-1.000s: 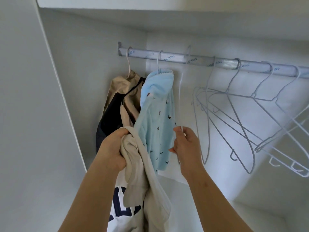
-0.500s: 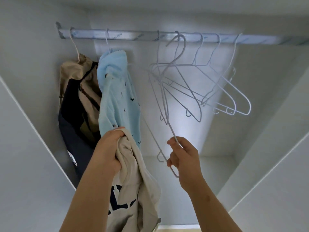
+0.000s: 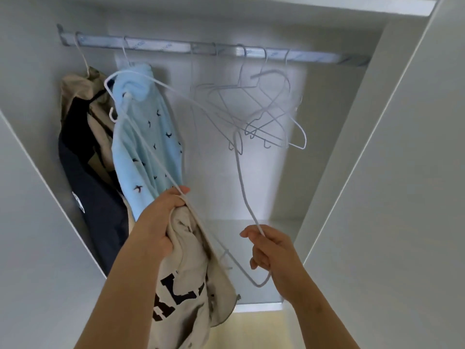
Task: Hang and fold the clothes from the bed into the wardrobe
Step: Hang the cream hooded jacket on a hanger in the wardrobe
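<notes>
My left hand (image 3: 161, 222) grips a bunched cream garment with dark block letters (image 3: 186, 285), which hangs down from it. My right hand (image 3: 271, 248) pinches a white wire hanger (image 3: 241, 177) that is off the rail and tilted. One wire side of it runs past my left fingertips up to a corner in front of the light blue top. Both hands are inside the open wardrobe, below the metal rail (image 3: 161, 46).
A light blue top with small dark birds (image 3: 146, 137) and a beige and navy garment (image 3: 83, 152) hang at the rail's left end. Several empty white hangers (image 3: 271, 122) bunch on the rail's right half. White wardrobe walls (image 3: 352, 147) close in on both sides.
The hanger has come off the rail and swung down and left towards the cream garment. My right hand has dropped lower with it. My left hand still grips the garment.
</notes>
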A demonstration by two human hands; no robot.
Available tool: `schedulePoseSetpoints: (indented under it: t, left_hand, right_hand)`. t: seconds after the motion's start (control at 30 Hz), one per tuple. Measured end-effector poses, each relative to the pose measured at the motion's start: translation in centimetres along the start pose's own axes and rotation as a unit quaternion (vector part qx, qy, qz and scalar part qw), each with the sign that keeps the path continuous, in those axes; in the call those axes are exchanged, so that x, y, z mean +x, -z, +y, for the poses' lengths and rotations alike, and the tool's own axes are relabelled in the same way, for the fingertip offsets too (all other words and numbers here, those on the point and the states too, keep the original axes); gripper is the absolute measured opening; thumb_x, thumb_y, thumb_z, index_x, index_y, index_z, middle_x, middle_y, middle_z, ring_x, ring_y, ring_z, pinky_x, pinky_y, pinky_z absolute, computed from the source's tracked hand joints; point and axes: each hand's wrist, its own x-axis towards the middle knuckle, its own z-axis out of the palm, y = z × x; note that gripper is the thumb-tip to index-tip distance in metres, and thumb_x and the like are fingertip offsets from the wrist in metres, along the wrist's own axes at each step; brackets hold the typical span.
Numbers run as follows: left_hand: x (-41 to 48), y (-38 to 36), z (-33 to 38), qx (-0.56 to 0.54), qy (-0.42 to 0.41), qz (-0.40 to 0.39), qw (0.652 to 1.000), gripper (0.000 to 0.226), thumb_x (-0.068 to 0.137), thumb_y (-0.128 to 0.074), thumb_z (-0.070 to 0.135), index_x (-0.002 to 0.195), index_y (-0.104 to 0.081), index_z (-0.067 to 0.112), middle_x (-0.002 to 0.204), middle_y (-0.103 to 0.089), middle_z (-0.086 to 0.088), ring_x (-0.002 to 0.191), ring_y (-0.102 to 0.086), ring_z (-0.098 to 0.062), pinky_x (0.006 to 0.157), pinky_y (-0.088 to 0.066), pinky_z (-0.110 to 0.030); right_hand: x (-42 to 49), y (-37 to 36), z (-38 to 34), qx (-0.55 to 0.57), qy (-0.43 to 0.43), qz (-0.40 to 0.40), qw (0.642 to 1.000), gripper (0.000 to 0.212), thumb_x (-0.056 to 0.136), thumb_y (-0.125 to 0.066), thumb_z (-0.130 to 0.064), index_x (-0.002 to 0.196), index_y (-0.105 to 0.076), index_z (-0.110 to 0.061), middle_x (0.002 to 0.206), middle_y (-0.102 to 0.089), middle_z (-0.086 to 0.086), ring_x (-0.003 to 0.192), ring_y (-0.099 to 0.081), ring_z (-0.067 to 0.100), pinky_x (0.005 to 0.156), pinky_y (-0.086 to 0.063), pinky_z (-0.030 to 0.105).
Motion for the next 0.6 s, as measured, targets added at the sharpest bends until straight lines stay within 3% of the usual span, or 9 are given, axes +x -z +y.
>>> schedulePoseSetpoints:
  t: [0.13, 0.2, 0.3, 0.43, 0.5, 0.6]
  left_hand:
    - [-2.7, -0.6, -1.5, 0.069, -0.041, 0.068, 0.994, 0.031, 0.084, -0.048, 0.003, 0.063, -0.064, 0.019, 0.073, -0.054, -0.008, 0.066, -0.052, -0.020, 0.067, -0.047, -0.034]
    - [-3.7, -0.6, -2.1, 0.136, -0.076, 0.078, 0.985, 0.040, 0.080, -0.046, 0.000, 0.052, -0.062, 0.023, 0.065, -0.052, -0.005, 0.061, -0.048, -0.019, 0.061, -0.042, -0.030]
    - [-4.9, -1.1, -2.7, 0.224, -0.109, 0.048, 0.967, 0.038, 0.080, -0.044, -0.001, 0.053, -0.060, 0.020, 0.065, -0.054, -0.003, 0.064, -0.047, -0.018, 0.061, -0.040, -0.027]
    - [-5.7, -1.8, -3.3, 0.310, -0.135, 0.003, 0.941, 0.037, 0.083, -0.044, 0.001, 0.056, -0.061, 0.020, 0.063, -0.054, 0.005, 0.054, -0.043, -0.009, 0.050, -0.037, -0.016]
    - [-5.9, -1.7, -3.5, 0.324, -0.145, -0.007, 0.935, 0.037, 0.085, -0.043, 0.001, 0.061, -0.064, 0.020, 0.067, -0.057, 0.004, 0.056, -0.042, -0.009, 0.046, -0.036, -0.011]
    - [-5.9, -1.5, -3.3, 0.312, -0.144, -0.002, 0.939, 0.036, 0.087, -0.040, 0.002, 0.068, -0.066, 0.020, 0.079, -0.054, -0.011, 0.067, -0.043, -0.017, 0.054, -0.035, -0.020]
  right_hand:
    - [-1.9, 0.1, 0.5, -0.118, -0.099, -0.025, 0.988, 0.019, 0.091, -0.056, -0.012, 0.088, -0.069, -0.025, 0.052, -0.057, -0.011, 0.048, -0.052, 0.000, 0.060, -0.051, 0.017]
    - [-2.5, 0.3, 0.4, -0.102, -0.100, -0.008, 0.990, 0.016, 0.088, -0.062, -0.014, 0.093, -0.067, -0.029, 0.064, -0.062, -0.008, 0.053, -0.055, 0.001, 0.062, -0.052, 0.016]
    - [-2.8, 0.8, -0.8, -0.050, -0.068, 0.022, 0.996, 0.021, 0.085, -0.066, -0.020, 0.101, -0.063, -0.033, 0.078, -0.064, -0.002, 0.060, -0.057, 0.007, 0.067, -0.051, 0.019]
    - [-3.0, 0.8, -2.6, 0.107, 0.005, 0.062, 0.992, 0.014, 0.093, -0.052, -0.027, 0.097, -0.066, -0.025, 0.064, -0.062, -0.003, 0.051, -0.053, 0.009, 0.056, -0.047, 0.021]
    - [-3.1, 0.7, -3.0, 0.141, 0.020, 0.089, 0.986, 0.030, 0.098, -0.044, -0.031, 0.085, -0.070, -0.022, 0.054, -0.053, -0.002, 0.042, -0.040, 0.008, 0.044, -0.037, 0.019]
    - [-3.3, 0.3, -3.2, 0.159, 0.032, 0.102, 0.981, 0.037, 0.099, -0.040, -0.033, 0.081, -0.071, -0.024, 0.050, -0.047, -0.001, 0.038, -0.033, 0.008, 0.039, -0.031, 0.018]
